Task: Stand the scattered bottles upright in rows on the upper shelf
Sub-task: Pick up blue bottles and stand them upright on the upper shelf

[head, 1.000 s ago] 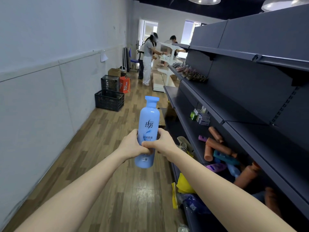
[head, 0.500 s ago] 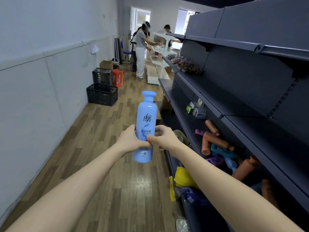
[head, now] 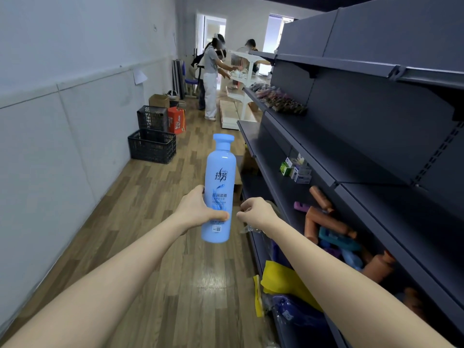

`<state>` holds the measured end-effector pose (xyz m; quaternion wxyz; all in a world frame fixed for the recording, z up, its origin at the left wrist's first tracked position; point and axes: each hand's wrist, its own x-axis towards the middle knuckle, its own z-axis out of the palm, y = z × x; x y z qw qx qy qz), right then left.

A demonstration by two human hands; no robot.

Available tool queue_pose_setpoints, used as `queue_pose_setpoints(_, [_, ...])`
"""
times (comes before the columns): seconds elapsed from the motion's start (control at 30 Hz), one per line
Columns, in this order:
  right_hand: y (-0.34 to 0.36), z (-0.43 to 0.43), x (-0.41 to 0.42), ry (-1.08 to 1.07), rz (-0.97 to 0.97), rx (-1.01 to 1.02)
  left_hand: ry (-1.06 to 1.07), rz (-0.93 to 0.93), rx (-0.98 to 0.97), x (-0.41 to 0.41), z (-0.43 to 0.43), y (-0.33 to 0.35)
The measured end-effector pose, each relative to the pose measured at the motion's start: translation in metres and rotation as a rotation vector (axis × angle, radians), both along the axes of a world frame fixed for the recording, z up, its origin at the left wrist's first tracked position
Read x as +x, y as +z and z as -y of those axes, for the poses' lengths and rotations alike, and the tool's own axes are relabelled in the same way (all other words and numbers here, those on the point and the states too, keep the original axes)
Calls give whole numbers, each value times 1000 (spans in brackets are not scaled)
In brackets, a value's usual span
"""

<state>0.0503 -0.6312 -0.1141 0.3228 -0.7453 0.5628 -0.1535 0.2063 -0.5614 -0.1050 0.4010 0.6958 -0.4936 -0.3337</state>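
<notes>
The left hand (head: 198, 212) grips a pale blue bottle (head: 221, 172) round its lower half, thumb across the front, and holds it upright in the air over the wooden floor (head: 150, 222) of the aisle, left of the dark shelving. The right hand (head: 256, 212) hangs just beside the bottle, not touching it, with its fingers curled. I cannot tell whether it pinches anything.

The bottle's front carries the brand 拉芳 in dark characters. Lower down, 滋润柔滑 is printed in white over a blue splash, with a line of small Latin letters under it too fine to read. A white sticker with a QR code sits near the base. The cap is on.

The upper shelf (head: 406, 222) is a dark board on the right. On the shelf below it lie the scattered bottles (head: 326, 219), brown, teal, purple and blue, on their sides in a heap. Further along that lower shelf stand small green and white boxes (head: 296, 169), their print illegible. Against the left wall stand black crates (head: 152, 146) and a red carton (head: 177, 120) with white lettering that is too small to make out.
</notes>
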Motion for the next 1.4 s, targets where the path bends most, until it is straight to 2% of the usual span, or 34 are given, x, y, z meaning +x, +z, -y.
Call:
queue_pose_setpoints(0.13, [-3, 34, 1, 45, -134, -43, 13, 18, -3, -2, 35, 2])
queue_pose_setpoints(0.33, [1, 85, 5, 81, -49, -39, 32, 49, -2, -5, 88, 1])
queue_pose_setpoints(0.47, [9, 118, 8, 102, 96, -12, 38, 43, 10, -10, 121, 1])
queue_pose_setpoints(0.63, [16, 148, 14, 48, 408, 115, 55, 65, 12, -19, 155, 3])
queue_pose_setpoints(0.77, [23, 163, 13, 57, 503, 181, 58, 60, 5, -23, 174, 5])
queue_pose_setpoints(1.17, [19, 200, 19, 100, 469, 122, 60, 47, 9, -20, 214, 0])
queue_pose_setpoints(1.4, [14, 223, 34, 45, 455, 88, 40, 66, 22, -6, 245, -8])
